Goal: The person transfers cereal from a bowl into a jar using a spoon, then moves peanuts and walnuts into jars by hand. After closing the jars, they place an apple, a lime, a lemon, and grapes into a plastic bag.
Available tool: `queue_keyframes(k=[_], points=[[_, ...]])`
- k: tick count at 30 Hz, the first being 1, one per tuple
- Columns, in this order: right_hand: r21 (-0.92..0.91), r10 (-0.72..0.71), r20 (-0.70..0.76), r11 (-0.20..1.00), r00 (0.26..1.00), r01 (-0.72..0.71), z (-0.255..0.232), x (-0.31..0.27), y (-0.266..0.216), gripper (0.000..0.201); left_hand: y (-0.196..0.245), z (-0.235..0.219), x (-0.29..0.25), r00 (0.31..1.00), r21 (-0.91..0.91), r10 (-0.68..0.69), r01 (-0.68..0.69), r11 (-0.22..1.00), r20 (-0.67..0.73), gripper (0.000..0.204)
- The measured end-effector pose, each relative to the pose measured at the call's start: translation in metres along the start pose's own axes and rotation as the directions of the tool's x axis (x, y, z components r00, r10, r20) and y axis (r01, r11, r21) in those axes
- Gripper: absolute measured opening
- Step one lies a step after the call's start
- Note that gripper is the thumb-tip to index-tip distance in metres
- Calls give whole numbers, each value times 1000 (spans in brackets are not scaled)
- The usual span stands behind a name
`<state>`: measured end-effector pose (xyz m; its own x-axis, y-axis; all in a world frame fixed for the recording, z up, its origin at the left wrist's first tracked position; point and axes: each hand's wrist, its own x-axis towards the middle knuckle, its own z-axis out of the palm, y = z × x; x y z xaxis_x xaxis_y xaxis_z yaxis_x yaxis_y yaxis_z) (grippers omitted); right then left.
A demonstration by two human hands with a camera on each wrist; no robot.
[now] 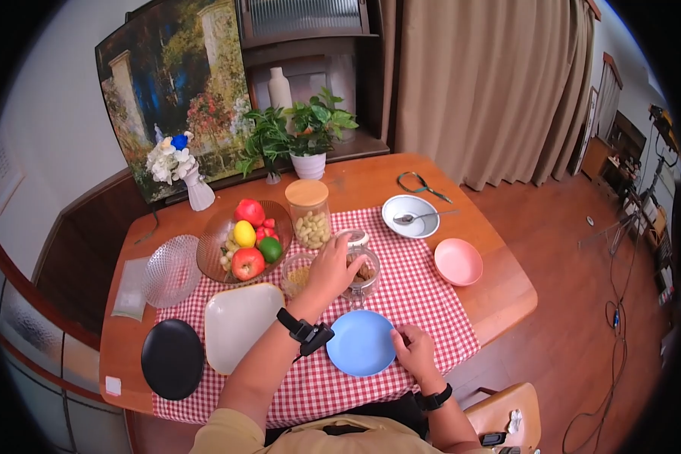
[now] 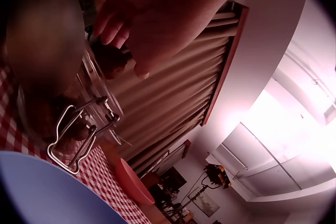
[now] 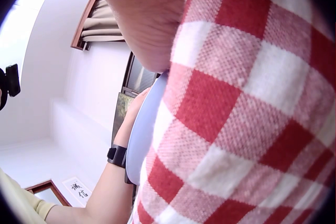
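Note:
My left hand (image 1: pixel 328 270) is over the mouth of a clip-top glass jar (image 1: pixel 368 284), whose lid (image 1: pixel 357 239) stands raised behind it. Brown lumpy pieces fill part of this jar. In the left wrist view, fingers and thumb pinch one brown piece (image 2: pixel 112 62) just outside the jar's mouth; its exact kind I cannot tell. The jar's wire clasp (image 2: pixel 79 135) hangs loose toward the blue plate (image 1: pixel 361 344). At that plate's right rim, my right hand (image 1: pixel 416 351) grips the edge, thumb on top and its other fingers partly hidden.
Left of the jar stand a second glass jar (image 1: pixel 298 274) and a tall wooden-lidded jar of nuts (image 1: pixel 312 227). Around them are a fruit bowl (image 1: pixel 206 261), a cream tray (image 1: pixel 238 325), a black plate (image 1: pixel 172 359), a white bowl (image 1: pixel 411 227) with a spoon, and a pink bowl (image 1: pixel 458 262).

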<state>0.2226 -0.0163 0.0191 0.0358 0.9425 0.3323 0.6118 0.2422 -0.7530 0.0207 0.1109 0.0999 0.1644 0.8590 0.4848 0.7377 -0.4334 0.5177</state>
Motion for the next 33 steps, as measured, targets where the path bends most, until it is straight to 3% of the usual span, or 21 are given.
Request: queue_keyframes(k=[8, 11, 15, 18, 19, 20, 22, 23, 25, 26, 27, 29, 33], points=[[10, 35, 13, 999, 999, -36, 1, 0, 0, 19, 16, -15, -28, 1000, 20, 27, -27, 999, 14, 47], [14, 30, 26, 999, 999, -31, 1, 1, 0, 18, 27, -15, -50, 996, 2, 78, -78, 997, -47, 42], [16, 109, 137, 994, 985, -113, -6, 3, 12, 15, 32, -8, -84, 996, -120, 70, -63, 991, 56, 38], [198, 215, -39, 959, 976, -203, -18, 13, 24, 13, 30, 0, -104, 999, -303, 1, -12, 953, -37, 30], [173, 198, -149, 970, 969, -172, -16, 17, 53, 12, 29, 4, -112, 999, -306, 7, -16, 952, -32, 30], [144, 176, -255, 979, 951, -143, -15, 21, 82, 12, 26, 11, -120, 998, -389, -67, 61, 919, -1, 28], [496, 443, -229, 819, 867, -288, -39, 38, 67, 9, 29, 16, -131, 983, -449, -148, 183, 874, 111, 20], [498, 467, -228, 810, 854, -309, -51, 46, 69, 11, 30, 21, -136, 983, -454, -145, 181, 873, 115, 20], [497, 487, -232, 804, 842, -328, -70, 61, 84, 14, 29, 32, -145, 937, -481, -107, 266, 836, 332, 16], [503, 465, -316, 821, 827, -270, -72, 70, 97, 17, 27, 34, -147, 928, -490, -36, 229, 841, 372, 14], [503, 441, -395, 838, 806, -212, -75, 77, 100, 19, 27, 34, -146, 928, -493, -37, 230, 839, 370, 14], [513, 477, -388, 823, 788, -245, -80, 88, 103, 22, 27, 32, -145, 909, -448, 29, 177, 876, 416, 13], [557, 554, -384, 777, 739, -293, -73, 97, 98, 26, 26, 29, -143, 910, -494, 2, 224, 840, 415, 13]])
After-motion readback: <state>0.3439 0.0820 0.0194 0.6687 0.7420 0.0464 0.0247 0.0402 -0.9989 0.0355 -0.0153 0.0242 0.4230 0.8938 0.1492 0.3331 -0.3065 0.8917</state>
